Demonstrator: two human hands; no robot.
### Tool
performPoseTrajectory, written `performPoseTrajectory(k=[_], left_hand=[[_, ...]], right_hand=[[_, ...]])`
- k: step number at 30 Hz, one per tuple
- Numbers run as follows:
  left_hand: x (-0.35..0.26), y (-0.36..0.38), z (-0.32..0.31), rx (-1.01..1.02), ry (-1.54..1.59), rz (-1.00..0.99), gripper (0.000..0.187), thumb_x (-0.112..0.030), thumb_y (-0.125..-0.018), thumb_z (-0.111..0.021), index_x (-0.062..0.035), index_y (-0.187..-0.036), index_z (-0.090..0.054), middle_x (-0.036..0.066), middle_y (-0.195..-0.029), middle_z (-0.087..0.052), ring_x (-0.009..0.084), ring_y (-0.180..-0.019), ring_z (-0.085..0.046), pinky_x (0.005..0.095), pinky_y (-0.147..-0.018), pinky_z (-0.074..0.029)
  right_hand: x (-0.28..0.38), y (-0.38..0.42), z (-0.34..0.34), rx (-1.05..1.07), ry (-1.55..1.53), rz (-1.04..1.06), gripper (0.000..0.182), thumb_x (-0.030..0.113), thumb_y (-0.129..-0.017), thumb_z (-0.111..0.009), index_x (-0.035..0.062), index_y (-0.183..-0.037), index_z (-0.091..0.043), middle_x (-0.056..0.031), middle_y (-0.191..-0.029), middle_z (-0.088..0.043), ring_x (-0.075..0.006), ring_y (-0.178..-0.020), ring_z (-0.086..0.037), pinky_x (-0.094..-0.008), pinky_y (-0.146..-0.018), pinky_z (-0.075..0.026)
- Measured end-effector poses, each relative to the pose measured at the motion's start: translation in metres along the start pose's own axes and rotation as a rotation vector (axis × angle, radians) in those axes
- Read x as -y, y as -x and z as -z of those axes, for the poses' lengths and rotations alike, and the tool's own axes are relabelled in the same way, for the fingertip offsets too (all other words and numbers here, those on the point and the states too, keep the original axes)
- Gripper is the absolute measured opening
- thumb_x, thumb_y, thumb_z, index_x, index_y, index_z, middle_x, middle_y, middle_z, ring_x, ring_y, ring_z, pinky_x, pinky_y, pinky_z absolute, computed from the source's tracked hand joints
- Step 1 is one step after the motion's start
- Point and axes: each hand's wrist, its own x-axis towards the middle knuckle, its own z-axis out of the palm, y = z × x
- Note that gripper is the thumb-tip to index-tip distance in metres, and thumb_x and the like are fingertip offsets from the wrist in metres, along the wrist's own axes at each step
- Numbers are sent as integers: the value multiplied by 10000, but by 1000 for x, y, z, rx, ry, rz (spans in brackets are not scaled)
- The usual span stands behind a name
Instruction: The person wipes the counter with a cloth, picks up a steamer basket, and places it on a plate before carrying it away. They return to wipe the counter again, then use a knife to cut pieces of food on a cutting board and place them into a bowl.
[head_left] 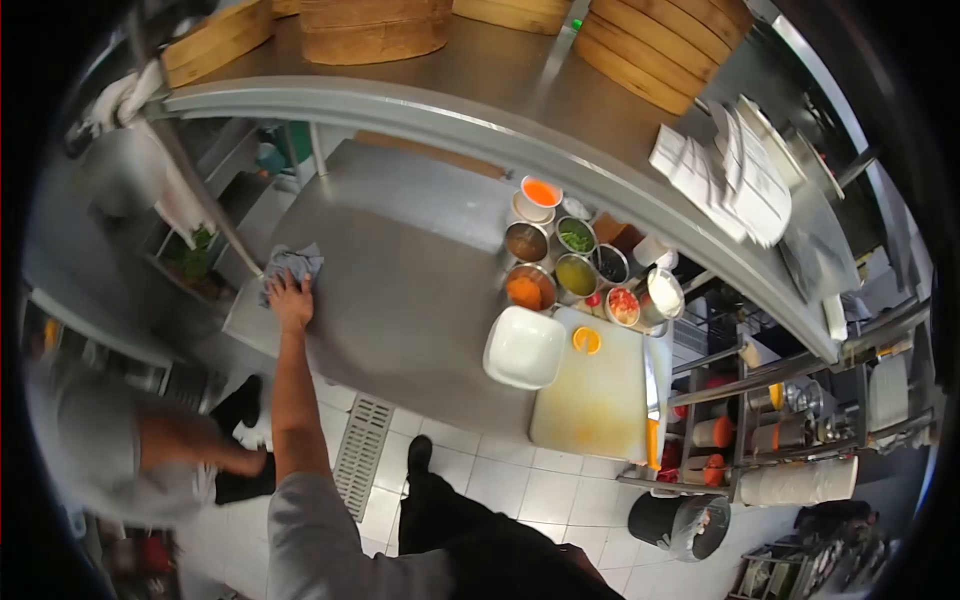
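Fingers (pixel 289 280) of the left hand (pixel 291 303) splay apart; grey cloth (pixel 304 259) lies under and beyond them.

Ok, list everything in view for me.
Cloth: one, grey, counter's left end
Counter: one, steel grey, centre
Bowl: one, white, board's left edge
Cutting board: one, pale, counter's right
Knife: one, orange handle, board's right edge
Cut citrus: one, orange, on board
Containers: about ten, mixed, behind board
Shelf: one, steel grey, above counter
Round wooden boxes: several, tan, on shelf
Stacks: several, white, shelf's right end
Rack: one, grey, right
Bin: one, black, floor right
Drain grate: one, grey, floor
Co-worker: one, grey top, left
Leg: one, black-clad, bottom
Left hand: one, bare, on cloth
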Motion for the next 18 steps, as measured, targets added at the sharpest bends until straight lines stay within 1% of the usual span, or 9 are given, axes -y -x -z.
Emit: performPoseTrajectory(k=[4,6,8,10,12,13,14,16,18], left_hand=[[-70,-51,-1,206,-130,-123,620,-552,-984,-387,-74,-1333,-574,259,-1451,-433,442,-1322,-407,532,-1119,-284],[-116,-51,-3,455,-253,-355,518,-481,-987,-421,-84,-1225,-652,257,-1389,-486,429,-1264,-453,525,-1092,-316],[-143,-3,-42,128,-101,-542,447,-413,-963,-495,-99,-1242,-648,259,-1368,-495,437,-1248,-455,541,-1082,-317],[-176,67,-36,289,-9,-542,465,-409,-960,-506,-160,-1344,-589,221,-1467,-410,423,-1332,-378,562,-1140,-241],[-193,154,-1,301,-30,-629,440,-401,-948,-538,-203,-1337,-596,216,-1493,-376,427,-1366,-340,563,-1160,-206],[-185,198,-8,305,199,-621,430,-379,-943,-559,-198,-1331,-600,213,-1498,-370,442,-1369,-331,562,-1158,-211],[-186,230,17,349,216,-628,430,-367,-941,-567,-182,-1329,-599,215,-1497,-368,452,-1365,-331,570,-1149,-224],[-187,274,67,378,219,-602,430,-355,-940,-575,-166,-1326,-599,217,-1497,-367,462,-1361,-331,578,-1139,-238],[-177,300,92,395,312,-625,414,-343,-958,-558,-126,-1308,-601,224,-1497,-360,465,-1359,-328,566,-1126,-273]], right_hand=[[103,21,-5,-76,-45,71,361,243,-924,-627,-9,-1181,-642,-125,-1023,-723,-177,-876,-686,-299,-779,-549],[122,28,-8,-73,-119,55,353,247,-922,-626,2,-1175,-650,-117,-1026,-722,-173,-876,-683,-290,-770,-545],[140,21,-5,-80,-13,15,343,260,-923,-624,14,-1159,-662,-116,-1023,-719,-180,-893,-676,-292,-777,-536],[150,9,-3,-78,61,92,334,265,-939,-604,13,-1149,-665,-121,-996,-712,-188,-897,-669,-306,-795,-535],[167,-9,6,44,195,615,322,251,-956,-590,3,-1150,-661,-125,-982,-710,-195,-917,-673,-319,-815,-536],[218,0,4,40,-14,311,301,227,-968,-592,-12,-1138,-656,-116,-1006,-702,-177,-939,-666,-312,-831,-535],[249,0,8,91,-112,331,286,207,-962,-620,-19,-1134,-651,-104,-1043,-698,-156,-964,-656,-307,-834,-532],[305,-9,6,25,-109,564,281,189,-955,-645,-9,-1154,-639,-83,-1066,-700,-138,-990,-646,-312,-822,-536],[371,-7,-6,-137,85,747,319,167,-918,-671,28,-1200,-615,-147,-1166,-666,-256,-1079,-651,-365,-898,-518]])
